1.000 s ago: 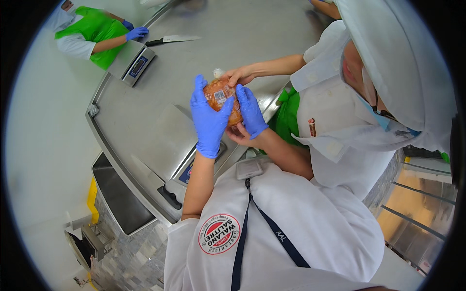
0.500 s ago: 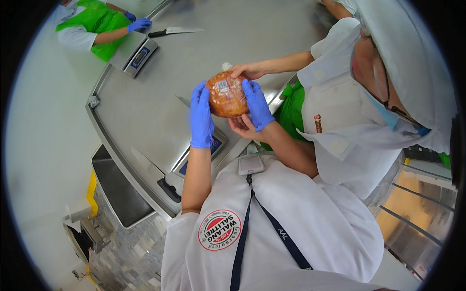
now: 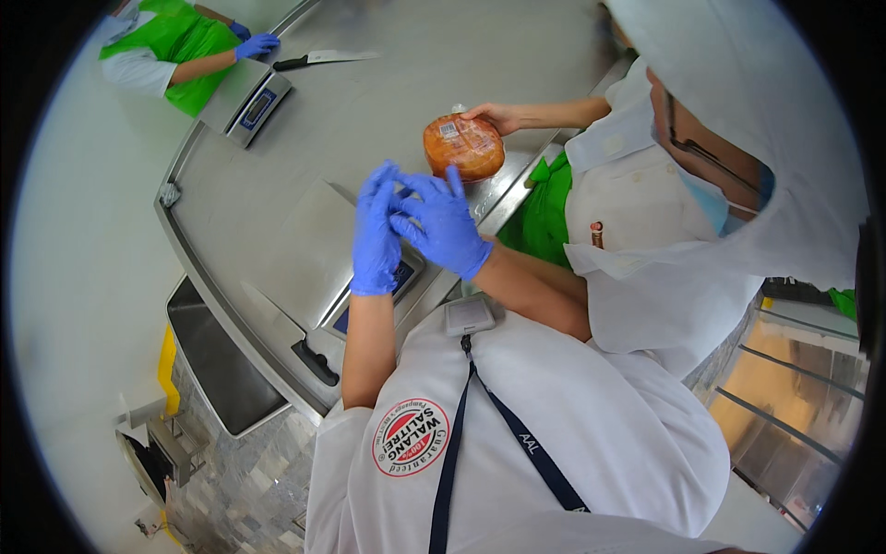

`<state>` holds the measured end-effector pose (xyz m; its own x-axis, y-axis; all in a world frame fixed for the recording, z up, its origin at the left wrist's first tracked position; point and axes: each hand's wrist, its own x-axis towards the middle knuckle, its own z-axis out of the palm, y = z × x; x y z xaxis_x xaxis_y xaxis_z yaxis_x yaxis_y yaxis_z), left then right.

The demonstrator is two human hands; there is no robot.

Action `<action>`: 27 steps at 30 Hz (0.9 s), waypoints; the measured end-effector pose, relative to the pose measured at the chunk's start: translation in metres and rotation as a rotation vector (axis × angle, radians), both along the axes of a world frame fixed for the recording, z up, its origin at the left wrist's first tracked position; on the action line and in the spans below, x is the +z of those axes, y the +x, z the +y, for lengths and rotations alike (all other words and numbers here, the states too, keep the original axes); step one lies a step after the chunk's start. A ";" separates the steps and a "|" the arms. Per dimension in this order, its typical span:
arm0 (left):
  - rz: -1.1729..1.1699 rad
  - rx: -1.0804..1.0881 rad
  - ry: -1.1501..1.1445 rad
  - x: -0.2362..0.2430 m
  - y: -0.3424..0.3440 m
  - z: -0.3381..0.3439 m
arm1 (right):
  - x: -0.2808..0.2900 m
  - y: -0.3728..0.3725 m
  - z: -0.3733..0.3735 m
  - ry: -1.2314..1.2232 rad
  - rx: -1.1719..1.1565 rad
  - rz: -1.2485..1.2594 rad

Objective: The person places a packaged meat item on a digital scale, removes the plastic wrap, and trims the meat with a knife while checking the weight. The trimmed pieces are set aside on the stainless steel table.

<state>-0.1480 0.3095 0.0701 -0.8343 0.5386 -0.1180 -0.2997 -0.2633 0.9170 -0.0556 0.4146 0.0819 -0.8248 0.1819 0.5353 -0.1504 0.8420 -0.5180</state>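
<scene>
My left hand (image 3: 376, 235), in a blue glove, is raised over the steel table (image 3: 268, 203) with its fingers stretched upward. My right hand (image 3: 445, 226), gloved the same, has its fingers spread and their tips meet the left hand. Neither holds anything. Just beyond them is a round, orange-brown ham (image 3: 464, 155) in clear wrap with a small label. A co-worker's bare hand (image 3: 496, 117) grips it near its tied top. Under my hands sits a flat steel scale (image 3: 334, 319), partly covered by my left arm.
A black-handled knife (image 3: 314, 360) lies near the table's edge, by a steel sink (image 3: 221, 360). Farther off lie a second knife (image 3: 323, 59) and another scale (image 3: 256, 111), beside a person in a green apron (image 3: 185, 46). The co-worker (image 3: 637, 203) stands close on my right.
Both my hands have let go of the ham and come together. The co-worker has moved it away from me, to the right, and now holds it alone.
</scene>
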 end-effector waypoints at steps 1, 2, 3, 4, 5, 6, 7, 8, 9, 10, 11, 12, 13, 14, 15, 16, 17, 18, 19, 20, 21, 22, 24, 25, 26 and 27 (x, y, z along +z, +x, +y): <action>0.096 0.090 -0.025 0.000 0.001 -0.003 | -0.004 0.000 0.003 -0.093 0.039 0.006; 0.135 0.169 -0.086 0.015 0.003 -0.008 | -0.010 0.000 0.006 -0.187 0.078 0.011; 0.171 0.242 -0.143 0.037 0.007 -0.016 | -0.013 0.001 0.011 -0.277 0.110 0.015; 0.257 0.301 -0.252 0.051 0.010 -0.033 | -0.013 0.004 0.016 -0.109 0.063 0.071; 0.341 0.353 -0.356 0.056 0.012 -0.049 | -0.021 0.002 0.022 -0.144 0.095 0.024; 0.365 0.441 -0.346 0.057 0.015 -0.065 | -0.036 -0.002 0.026 -0.186 0.137 -0.025; 0.387 0.522 -0.332 0.056 0.017 -0.079 | -0.049 -0.003 0.029 -0.229 0.171 -0.075; 0.410 0.590 -0.339 0.054 0.020 -0.094 | -0.057 -0.002 0.027 -0.234 0.149 -0.109; 0.434 0.657 -0.346 0.050 0.026 -0.108 | -0.064 -0.002 0.025 -0.240 0.126 -0.142; 0.428 0.693 -0.374 0.047 0.033 -0.122 | -0.071 -0.003 0.022 -0.244 0.103 -0.173; 0.421 0.721 -0.397 0.042 0.037 -0.133 | -0.081 -0.002 0.020 -0.226 0.127 -0.214; 0.415 0.748 -0.420 0.037 0.041 -0.144 | -0.091 0.001 0.017 -0.208 0.149 -0.254; 0.417 0.761 -0.440 0.031 0.046 -0.160 | -0.099 0.002 0.011 -0.195 0.181 -0.296; 0.417 0.767 -0.455 0.022 0.050 -0.174 | -0.104 0.005 0.010 -0.194 0.188 -0.385; 0.415 0.770 -0.467 0.013 0.052 -0.185 | -0.109 0.010 0.011 -0.191 0.192 -0.475; 0.407 0.786 -0.469 0.003 0.055 -0.197 | -0.112 0.013 0.011 -0.186 0.205 -0.566; 0.400 0.803 -0.476 -0.004 0.058 -0.207 | -0.114 0.016 0.011 -0.145 0.185 -0.565; 0.393 0.817 -0.484 -0.010 0.058 -0.214 | -0.116 0.019 0.011 -0.104 0.163 -0.564; 0.392 0.824 -0.524 -0.008 0.058 -0.216 | -0.118 0.021 0.009 -0.063 0.144 -0.560; 0.392 0.827 -0.564 -0.005 0.059 -0.215 | -0.120 0.023 0.008 -0.018 0.123 -0.535; 0.392 0.827 -0.605 -0.001 0.059 -0.213 | -0.123 0.025 0.006 0.026 0.100 -0.511; 0.451 0.814 -0.600 0.004 0.058 -0.210 | -0.123 0.025 0.003 0.071 0.082 -0.480; 0.569 0.776 -0.589 0.016 0.047 -0.184 | -0.117 0.027 -0.003 0.138 0.077 -0.511; 0.514 0.690 -0.556 0.024 0.042 -0.167 | -0.114 0.026 -0.006 0.180 0.085 -0.523; 0.465 0.587 -0.524 0.035 0.032 -0.141 | -0.113 0.025 -0.004 0.162 0.057 -0.479; 0.495 0.451 -0.540 0.036 0.023 -0.114 | -0.117 0.024 -0.003 0.150 0.036 -0.436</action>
